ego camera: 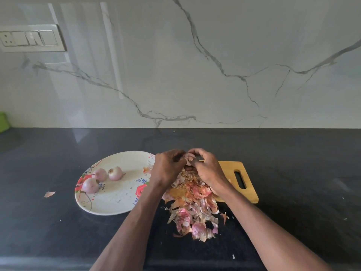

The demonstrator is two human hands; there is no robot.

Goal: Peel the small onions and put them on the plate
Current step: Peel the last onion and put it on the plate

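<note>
Both hands meet above the heap of peels in the head view. My left hand (168, 167) and my right hand (207, 169) both curl their fingers around one small pale pink onion (188, 159), which shows only between the fingertips. A dark blade-like strip shows by my right fingers; I cannot tell what it is. Three peeled small onions (99, 174) (115, 173) (90, 185) lie on the left part of the white flowered plate (117, 202).
A heap of onion peels (192, 208) covers the near end of a wooden cutting board (233, 169) and spills onto the black counter toward me. A loose peel (49, 194) lies left of the plate. The marble wall rises behind.
</note>
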